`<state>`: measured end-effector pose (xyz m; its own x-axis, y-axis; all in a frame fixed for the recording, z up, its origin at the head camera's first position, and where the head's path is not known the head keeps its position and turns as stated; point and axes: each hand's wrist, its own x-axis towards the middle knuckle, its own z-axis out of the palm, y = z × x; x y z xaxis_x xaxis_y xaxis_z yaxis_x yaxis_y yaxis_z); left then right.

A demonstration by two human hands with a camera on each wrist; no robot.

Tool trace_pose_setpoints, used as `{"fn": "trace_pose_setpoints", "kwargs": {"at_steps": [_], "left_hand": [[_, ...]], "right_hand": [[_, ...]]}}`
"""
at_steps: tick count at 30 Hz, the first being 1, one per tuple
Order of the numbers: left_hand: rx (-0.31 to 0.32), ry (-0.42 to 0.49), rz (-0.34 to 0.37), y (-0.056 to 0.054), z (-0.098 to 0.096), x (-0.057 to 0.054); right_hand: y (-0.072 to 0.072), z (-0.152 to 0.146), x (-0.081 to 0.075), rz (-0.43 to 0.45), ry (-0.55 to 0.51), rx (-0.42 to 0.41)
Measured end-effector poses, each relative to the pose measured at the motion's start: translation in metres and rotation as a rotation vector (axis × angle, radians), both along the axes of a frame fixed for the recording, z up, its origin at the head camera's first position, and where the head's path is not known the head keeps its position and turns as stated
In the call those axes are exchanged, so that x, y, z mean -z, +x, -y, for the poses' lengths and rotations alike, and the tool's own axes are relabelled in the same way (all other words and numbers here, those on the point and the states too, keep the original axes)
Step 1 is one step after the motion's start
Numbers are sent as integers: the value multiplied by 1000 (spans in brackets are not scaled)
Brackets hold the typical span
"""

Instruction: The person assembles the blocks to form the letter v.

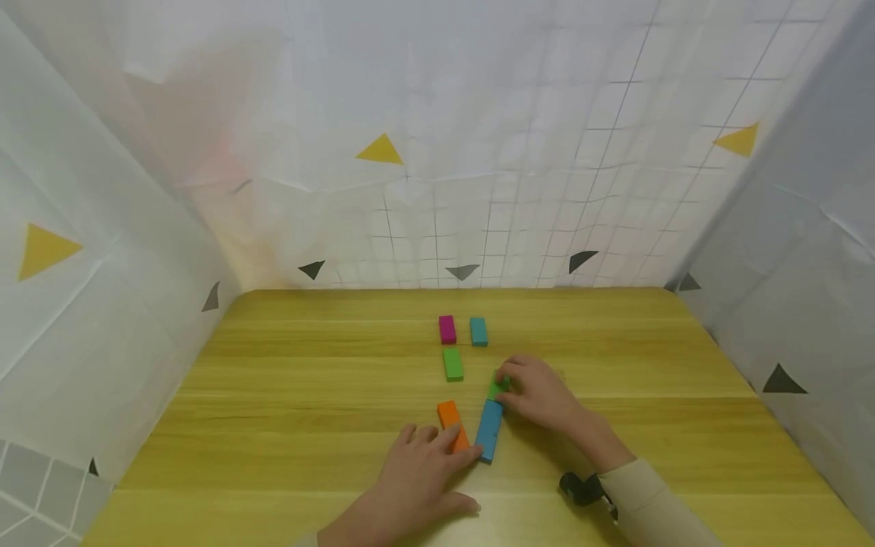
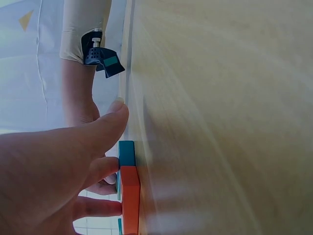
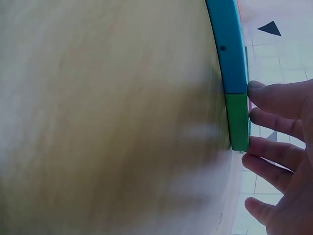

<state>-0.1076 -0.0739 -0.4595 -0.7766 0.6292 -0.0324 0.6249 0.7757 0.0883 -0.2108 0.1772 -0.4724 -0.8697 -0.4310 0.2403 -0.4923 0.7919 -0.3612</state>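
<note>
While the left hand (image 1: 418,479), fingers spread, touches the blue block (image 1: 490,427), the right hand (image 1: 540,393) pinches the abutting green block (image 3: 237,122), likely light, rigid, best held by opposite sides.

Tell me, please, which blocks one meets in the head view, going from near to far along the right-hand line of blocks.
Blue block → green block → teal block.

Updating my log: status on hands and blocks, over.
Left hand touching orange block and blue block. Right hand pinching nearer green block, its end against blue. No obstruction apparent.
</note>
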Motion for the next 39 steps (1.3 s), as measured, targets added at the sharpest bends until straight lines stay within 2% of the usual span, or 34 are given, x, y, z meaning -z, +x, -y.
{"fn": "trace_pose_setpoints", "kwargs": {"at_steps": [19,28,39], "left_hand": [[-12,1,43,2,1,1],[-11,7,36,0,0,1],[1,2,11,-1,1,1]], "right_hand": [[0,3,-3,13,63,-34],[-5,2,-8,-14,124,-50],[-13,3,-16,32,117,-65]]}}
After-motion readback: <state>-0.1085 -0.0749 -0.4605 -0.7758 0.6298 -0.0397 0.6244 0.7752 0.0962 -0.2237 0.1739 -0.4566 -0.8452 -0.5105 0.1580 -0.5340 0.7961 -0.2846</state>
